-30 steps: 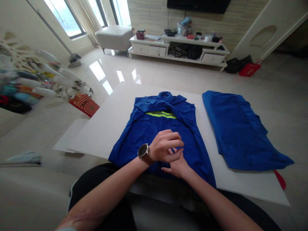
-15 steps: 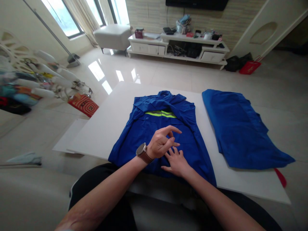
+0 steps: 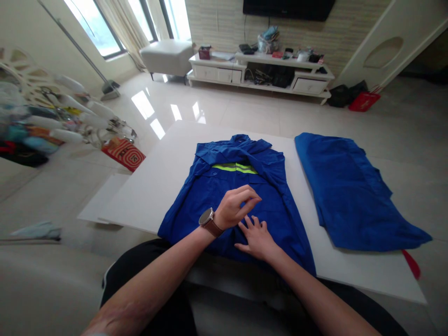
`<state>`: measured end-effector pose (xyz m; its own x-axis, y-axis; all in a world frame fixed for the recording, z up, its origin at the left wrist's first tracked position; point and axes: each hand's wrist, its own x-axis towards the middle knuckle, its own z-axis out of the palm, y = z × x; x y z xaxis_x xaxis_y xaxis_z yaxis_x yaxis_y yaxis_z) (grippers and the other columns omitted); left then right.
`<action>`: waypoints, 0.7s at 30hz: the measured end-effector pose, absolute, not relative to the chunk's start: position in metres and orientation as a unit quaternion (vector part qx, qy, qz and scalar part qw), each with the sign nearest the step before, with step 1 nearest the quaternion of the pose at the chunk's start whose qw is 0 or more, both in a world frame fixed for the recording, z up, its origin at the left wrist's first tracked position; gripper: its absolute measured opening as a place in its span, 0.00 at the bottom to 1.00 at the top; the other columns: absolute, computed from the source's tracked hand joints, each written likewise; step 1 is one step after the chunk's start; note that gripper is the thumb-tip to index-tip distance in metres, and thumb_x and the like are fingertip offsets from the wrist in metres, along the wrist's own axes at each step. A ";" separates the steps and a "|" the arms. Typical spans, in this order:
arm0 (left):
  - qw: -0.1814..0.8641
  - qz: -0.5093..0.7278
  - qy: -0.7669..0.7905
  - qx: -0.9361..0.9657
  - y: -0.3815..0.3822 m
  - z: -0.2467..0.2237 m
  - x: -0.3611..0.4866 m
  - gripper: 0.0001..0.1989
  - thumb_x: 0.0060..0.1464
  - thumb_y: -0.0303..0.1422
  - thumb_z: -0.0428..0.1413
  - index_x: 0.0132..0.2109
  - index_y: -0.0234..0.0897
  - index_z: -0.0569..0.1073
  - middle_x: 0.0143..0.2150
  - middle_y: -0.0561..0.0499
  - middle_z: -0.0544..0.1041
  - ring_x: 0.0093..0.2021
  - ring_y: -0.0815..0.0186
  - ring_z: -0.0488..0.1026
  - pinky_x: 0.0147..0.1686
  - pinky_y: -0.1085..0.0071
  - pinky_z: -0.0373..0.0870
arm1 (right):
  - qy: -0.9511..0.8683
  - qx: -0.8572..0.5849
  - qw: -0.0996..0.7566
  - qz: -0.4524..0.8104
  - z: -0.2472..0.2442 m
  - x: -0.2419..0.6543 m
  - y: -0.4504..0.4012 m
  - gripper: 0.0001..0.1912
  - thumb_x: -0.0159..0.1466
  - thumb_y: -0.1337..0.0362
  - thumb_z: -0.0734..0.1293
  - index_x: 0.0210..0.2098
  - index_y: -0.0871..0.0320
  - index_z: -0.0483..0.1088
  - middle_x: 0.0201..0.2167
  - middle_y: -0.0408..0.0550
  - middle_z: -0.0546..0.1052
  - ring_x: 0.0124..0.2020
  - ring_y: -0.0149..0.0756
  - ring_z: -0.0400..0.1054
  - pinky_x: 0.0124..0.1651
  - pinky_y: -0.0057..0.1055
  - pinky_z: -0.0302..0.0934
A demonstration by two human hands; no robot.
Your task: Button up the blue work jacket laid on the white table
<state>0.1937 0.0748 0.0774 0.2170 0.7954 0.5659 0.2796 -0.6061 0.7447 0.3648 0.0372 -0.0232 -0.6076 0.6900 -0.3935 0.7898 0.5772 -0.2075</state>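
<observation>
In front of you is a smooth white flat-topped table (image 3: 147,186), standing on a glossy pale tiled floor (image 3: 224,105). Across the room are a long white wooden TV bench (image 3: 205,72) and a cream padded stool (image 3: 167,56).

You have two blue cloth garments on the tabletop: a collared jacket (image 3: 196,200) with a yellow-green reflective strip (image 3: 226,166), lying right before you, and a folded blue cloth piece (image 3: 350,191) beside it, apart, to your right. Both of your hands are over the jacket. Your right hand (image 3: 257,240) is spread on its lower part; your left hand (image 3: 234,205), with one round watch (image 3: 206,217) on a brown strap, is just beside it, thumb and forefinger brought together at the tips. Two red bags stand on the floor, one patterned with rings (image 3: 124,154), one plain (image 3: 364,101).

You cannot tell whether anything sits in that pinch. Your forearms cover the jacket's near edge, the black television (image 3: 289,7) is cut off at the top, the heap at far left (image 3: 35,135) is blurred, and a red object (image 3: 411,264) is mostly hidden under the table's right corner.
</observation>
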 end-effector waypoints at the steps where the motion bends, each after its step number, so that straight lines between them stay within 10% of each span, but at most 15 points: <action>1: 0.242 0.509 0.370 0.738 0.075 0.077 0.195 0.13 0.67 0.36 0.52 0.39 0.34 0.78 0.35 0.48 0.78 0.30 0.72 0.72 0.33 0.75 0.70 | 0.878 0.422 0.137 -0.182 -0.023 0.365 0.037 0.42 0.63 0.38 0.60 0.71 0.51 0.54 0.72 0.63 0.53 0.68 0.70 0.48 0.60 0.66 0.51; 7: 0.159 0.505 0.368 0.764 0.079 0.069 0.196 0.20 0.61 0.46 0.58 0.29 0.35 0.73 0.27 0.52 0.77 0.27 0.72 0.72 0.30 0.75 0.65 | 0.880 0.421 0.132 -0.176 -0.024 0.365 0.037 0.43 0.63 0.38 0.61 0.71 0.52 0.55 0.71 0.63 0.55 0.67 0.70 0.49 0.59 0.66 0.52; 14: 0.127 0.440 0.306 0.835 0.085 0.076 0.199 0.29 0.72 0.44 0.39 0.25 0.36 0.69 0.23 0.52 0.72 0.23 0.71 0.66 0.29 0.71 0.61 | 0.877 0.425 0.132 -0.180 -0.021 0.364 0.037 0.41 0.63 0.38 0.62 0.69 0.50 0.57 0.72 0.62 0.54 0.67 0.69 0.49 0.58 0.66 0.52; 21: 0.159 0.435 0.316 0.828 0.078 0.099 0.213 0.17 0.70 0.32 0.43 0.44 0.33 0.77 0.31 0.50 0.80 0.30 0.71 0.75 0.33 0.76 0.68 | 0.872 0.426 0.128 -0.205 -0.015 0.365 0.038 0.40 0.63 0.40 0.64 0.69 0.51 0.58 0.71 0.61 0.58 0.67 0.69 0.50 0.59 0.65 0.53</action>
